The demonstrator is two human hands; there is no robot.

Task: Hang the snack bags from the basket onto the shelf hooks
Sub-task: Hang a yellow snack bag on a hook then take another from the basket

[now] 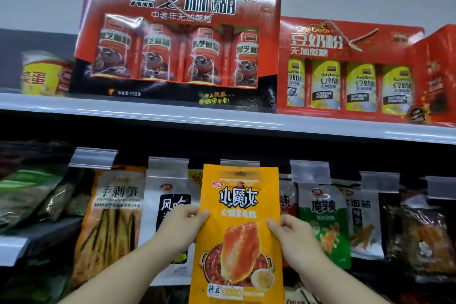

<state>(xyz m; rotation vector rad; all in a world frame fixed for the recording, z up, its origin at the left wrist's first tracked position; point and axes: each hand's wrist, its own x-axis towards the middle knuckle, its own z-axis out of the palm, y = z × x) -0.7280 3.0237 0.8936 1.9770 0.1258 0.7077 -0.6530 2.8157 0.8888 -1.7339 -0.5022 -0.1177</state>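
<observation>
Orange snack bag (pixel 238 232) held upright before hook row under shelf (pixel 222 119) front edge, top at clear tag (pixel 239 163). Left hand (pixel 183 221), right hand (pixel 292 231) pinching its side edges. White bag (pixel 170 205) and green bag (pixel 324 219) hanging alongside.

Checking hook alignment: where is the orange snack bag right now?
Head view, lower centre: the orange snack bag is held by the left hand and right hand, its top under a clear tag.

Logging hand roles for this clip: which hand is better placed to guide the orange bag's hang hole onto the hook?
Neither clearly. The left hand and right hand each pinch a side edge of the orange snack bag at about the same height, both well below its hang hole, so it looks like a two-handed move.
</observation>
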